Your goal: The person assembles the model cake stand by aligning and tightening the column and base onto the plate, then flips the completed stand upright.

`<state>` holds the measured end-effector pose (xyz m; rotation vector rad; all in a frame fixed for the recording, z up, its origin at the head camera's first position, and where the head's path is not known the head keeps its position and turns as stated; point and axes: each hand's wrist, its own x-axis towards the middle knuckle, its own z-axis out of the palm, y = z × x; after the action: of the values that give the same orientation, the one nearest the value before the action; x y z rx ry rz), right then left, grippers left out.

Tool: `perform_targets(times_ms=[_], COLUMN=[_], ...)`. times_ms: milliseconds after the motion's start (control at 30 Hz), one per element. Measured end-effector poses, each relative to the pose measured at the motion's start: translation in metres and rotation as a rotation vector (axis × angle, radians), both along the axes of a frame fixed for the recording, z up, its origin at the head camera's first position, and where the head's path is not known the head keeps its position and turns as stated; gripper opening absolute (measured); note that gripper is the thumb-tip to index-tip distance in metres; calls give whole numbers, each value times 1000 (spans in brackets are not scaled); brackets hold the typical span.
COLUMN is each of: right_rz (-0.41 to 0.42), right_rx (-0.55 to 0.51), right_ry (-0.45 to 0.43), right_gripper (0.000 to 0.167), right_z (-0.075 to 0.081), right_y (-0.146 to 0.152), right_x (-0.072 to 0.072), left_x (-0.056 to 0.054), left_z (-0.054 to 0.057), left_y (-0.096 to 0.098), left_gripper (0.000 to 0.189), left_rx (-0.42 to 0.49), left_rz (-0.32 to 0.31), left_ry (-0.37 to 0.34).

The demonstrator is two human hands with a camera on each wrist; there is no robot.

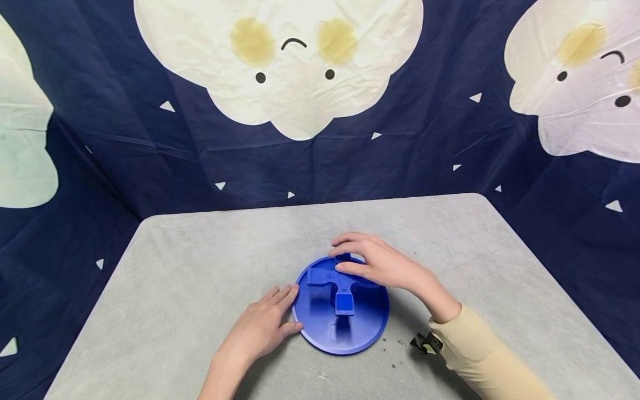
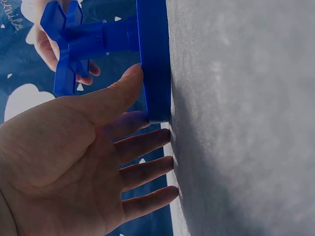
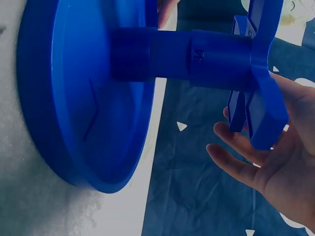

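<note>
A blue plastic round base (image 1: 367,328) with a raised rim lies on the table. From its middle rises a thick blue post (image 3: 170,54), topped by a blue four-armed cross piece (image 1: 344,289). At the base's left edge, my left hand (image 1: 262,322) touches the rim with thumb and fingertips, its fingers nearly straight and the lower ones reaching the tabletop in the left wrist view. My right hand (image 1: 382,261) holds the far arm of the cross piece, thumb on the near side and fingers curving past the far side. The other right fingers hang behind the cross in the right wrist view.
The grey table (image 1: 210,261) has rounded far corners. A dark blue cloth (image 1: 280,166) with white clouds hangs behind and beside it. Small dark specks (image 1: 393,365) lie right of the base. A small black device (image 1: 426,343) sits at my right sleeve (image 1: 480,350).
</note>
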<state>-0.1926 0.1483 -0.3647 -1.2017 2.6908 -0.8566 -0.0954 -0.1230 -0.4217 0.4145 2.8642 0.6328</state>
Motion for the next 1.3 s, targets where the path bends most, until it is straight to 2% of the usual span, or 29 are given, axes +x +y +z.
perform_targets(times_ms=[400,967,1300], right_rz=[-49,-55,-40], right_rx=[-8,-13,-1], right_ry=[-16,5,22], right_gripper=[30,35,44], right_z=[-2,-3,-2], right_y=[14,22,23], right_x=[3,10,14], left_x=[2,2,2], left_z=[0,0,1], left_y=[0,-1,-1], left_gripper=[72,72,72], left_rx=[13,17,15], left_rz=[0,-4,-3], left_ry=[11,15,8])
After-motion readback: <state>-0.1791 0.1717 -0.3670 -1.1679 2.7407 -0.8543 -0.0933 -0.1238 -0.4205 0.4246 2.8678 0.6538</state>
